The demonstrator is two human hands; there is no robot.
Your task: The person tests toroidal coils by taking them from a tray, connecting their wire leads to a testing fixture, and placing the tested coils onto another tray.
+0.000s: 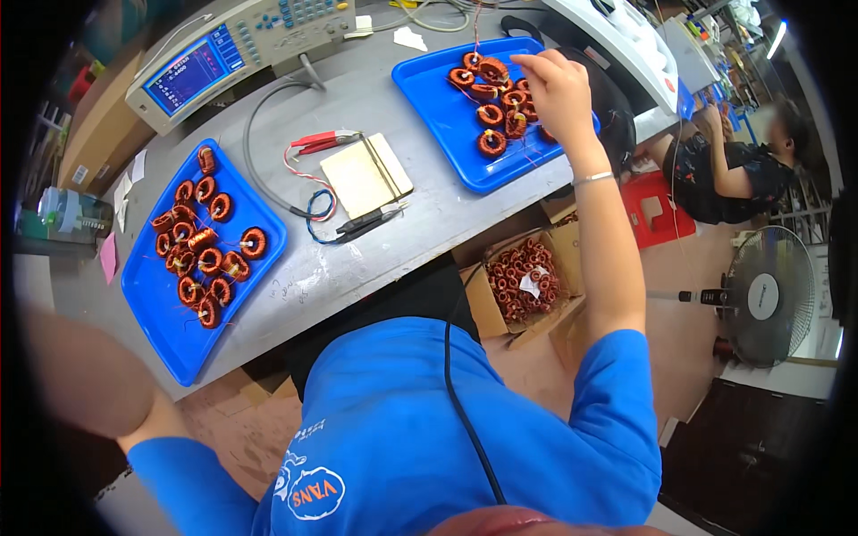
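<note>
Lettering on shirt and screen

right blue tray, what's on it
Ring-shaped, copper-coloured coils lie on the tray. The right hand covers part of its right side; whatever is directly behind the hand cannot be seen.

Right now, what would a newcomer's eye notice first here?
Probably a bright blue plastic tray holding copper-coloured wound rings at left on the grey metal bench, and a second such tray at right, under the right hand. A beige boxy instrument with a lit blue screen stands at upper left. Between the trays, a red clip and a black clip lie beside a cream square block.
</note>
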